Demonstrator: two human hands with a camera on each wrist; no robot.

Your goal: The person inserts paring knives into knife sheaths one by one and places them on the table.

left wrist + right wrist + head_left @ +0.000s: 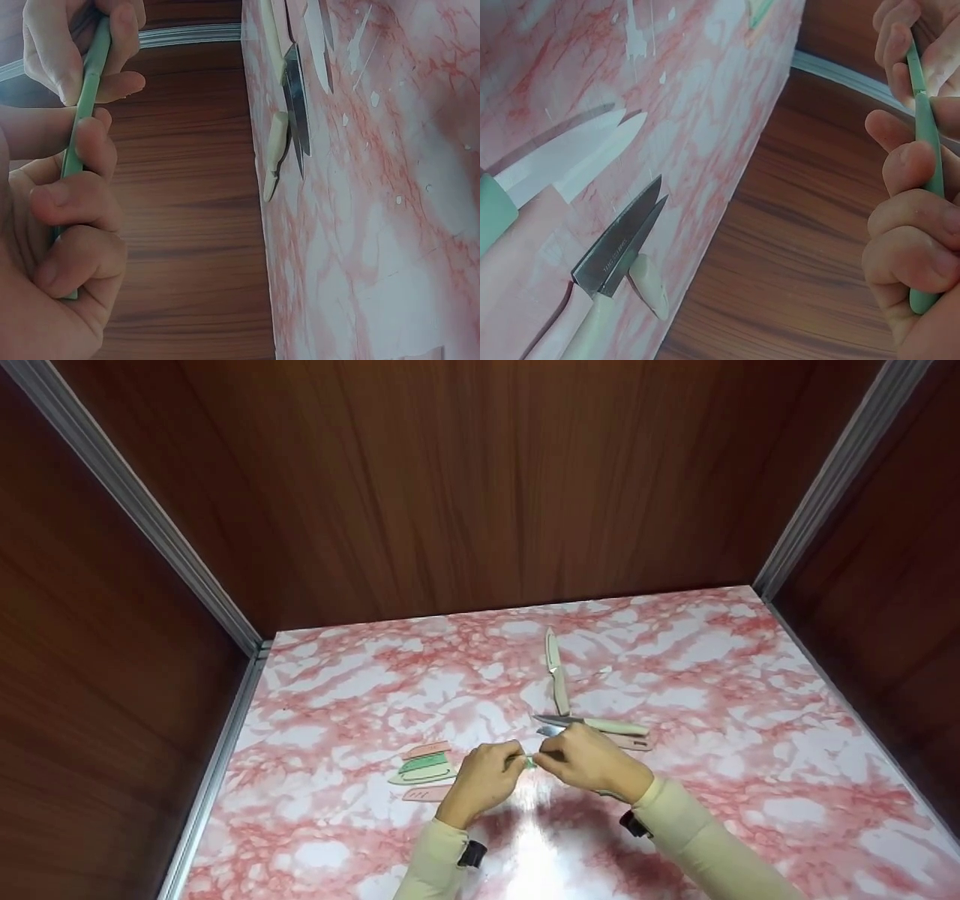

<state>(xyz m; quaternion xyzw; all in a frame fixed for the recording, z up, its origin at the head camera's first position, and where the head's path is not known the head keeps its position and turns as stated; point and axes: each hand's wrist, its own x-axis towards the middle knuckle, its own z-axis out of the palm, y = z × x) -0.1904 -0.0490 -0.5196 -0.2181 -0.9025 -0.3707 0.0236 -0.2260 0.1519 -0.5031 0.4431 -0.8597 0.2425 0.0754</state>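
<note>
A green knife (928,154) is held between the two hands, seen edge-on, with a seam where its handle meets a green sheath (73,161). My left hand (486,776) has its fingers curled round the sheath end. My right hand (592,761) grips the handle end with curled fingers. The blade is not visible, so I cannot tell how far the sheath covers it. Just beyond the right hand lie bare-bladed knives, among them one with a cream handle (616,727) and one with a pink handle (636,743).
Left of the left hand lie several loose sheaths: pink (425,750), green (422,763), pale green (424,775) and another pink one (424,794). Farther back, a cream knife in its sheath (553,652) points away. Wooden panels (480,495) enclose the marbled tabletop (337,810).
</note>
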